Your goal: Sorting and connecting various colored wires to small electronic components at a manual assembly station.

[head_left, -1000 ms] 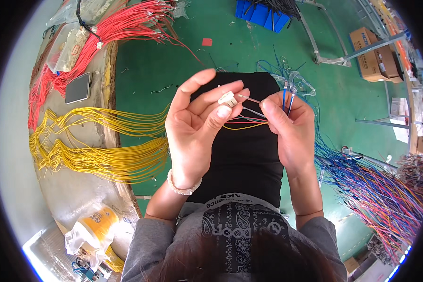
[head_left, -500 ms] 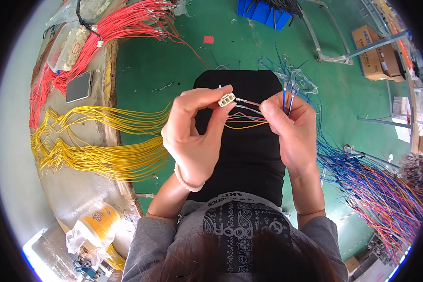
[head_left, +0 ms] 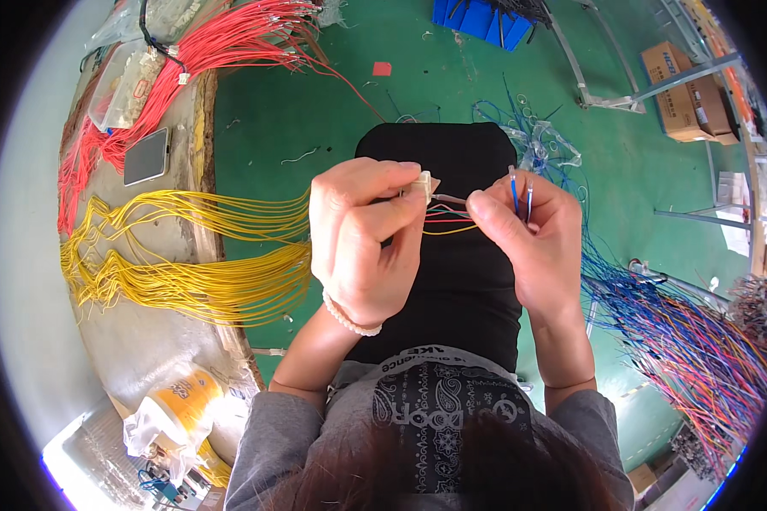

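My left hand (head_left: 368,238) pinches a small white plastic connector housing (head_left: 423,184) between thumb and fingertips, above my lap. Opposite it, my right hand (head_left: 537,230) is closed on several thin wires. One wire (head_left: 452,199) runs from its thumb and finger to the housing; whether its tip is inside cannot be made out. Two blue wires (head_left: 516,194) with metal terminals stick up between the right fingers. Below the housing, red and yellow wires (head_left: 450,226) cross between my hands over the black cloth (head_left: 452,289) on my lap.
To the left, a bench holds yellow wires (head_left: 204,285), red wires (head_left: 256,38), a phone (head_left: 147,158) and an orange-and-white bag (head_left: 179,404). A bundle of mixed coloured wires (head_left: 699,341) lies at the right. Farther off are a blue bin (head_left: 486,24) and a cardboard box (head_left: 682,98).
My left hand has rolled over and turned the housing, so its open slots no longer face up at me. The wire between my right thumb and the housing now shows a shorter length.
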Motion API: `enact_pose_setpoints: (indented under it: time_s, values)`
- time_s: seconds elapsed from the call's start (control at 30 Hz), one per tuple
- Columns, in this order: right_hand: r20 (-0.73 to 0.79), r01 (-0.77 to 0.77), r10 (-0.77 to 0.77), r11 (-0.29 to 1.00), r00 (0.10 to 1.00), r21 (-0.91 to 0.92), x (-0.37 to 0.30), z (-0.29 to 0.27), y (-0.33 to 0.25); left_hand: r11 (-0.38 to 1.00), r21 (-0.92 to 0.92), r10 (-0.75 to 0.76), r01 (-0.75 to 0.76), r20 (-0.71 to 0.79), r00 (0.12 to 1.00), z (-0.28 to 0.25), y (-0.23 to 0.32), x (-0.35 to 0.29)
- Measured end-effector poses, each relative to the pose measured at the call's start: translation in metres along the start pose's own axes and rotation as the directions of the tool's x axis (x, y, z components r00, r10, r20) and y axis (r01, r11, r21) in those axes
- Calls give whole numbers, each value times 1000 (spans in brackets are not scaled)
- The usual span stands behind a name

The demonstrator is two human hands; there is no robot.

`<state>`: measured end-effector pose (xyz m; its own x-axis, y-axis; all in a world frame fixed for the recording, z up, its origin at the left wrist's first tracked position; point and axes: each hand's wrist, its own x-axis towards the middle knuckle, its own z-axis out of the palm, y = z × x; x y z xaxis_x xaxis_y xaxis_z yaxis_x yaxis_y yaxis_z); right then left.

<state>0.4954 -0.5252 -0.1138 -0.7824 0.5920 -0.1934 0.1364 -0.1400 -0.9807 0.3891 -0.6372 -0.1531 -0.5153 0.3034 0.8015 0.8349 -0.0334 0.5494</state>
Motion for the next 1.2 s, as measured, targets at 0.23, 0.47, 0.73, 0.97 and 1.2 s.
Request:
enact_pose_setpoints:
  time_s: [0.23,0.47,0.73,0.97,1.2]
  values:
    - [30,-45,45,999,999,-9,1,-2,-1,951,129,269,-282,110,957,-8,-5,3]
    - [94,-66,71,997,993,-49,4,-3,5,938,101,313,-331,157,937,-9,-15,-1]
    - [121,-60,60,998,991,-8,11,-6,19,991,-10,-125,132,255,959,-5,0,-4]
    - [275,-43,35,999,961,24,13,-9,21,579,-368,-551,728,481,682,-5,7,2]
    - [233,-14,24,999,972,-44,11,-13,27,604,-336,-628,722,358,691,-5,18,3]
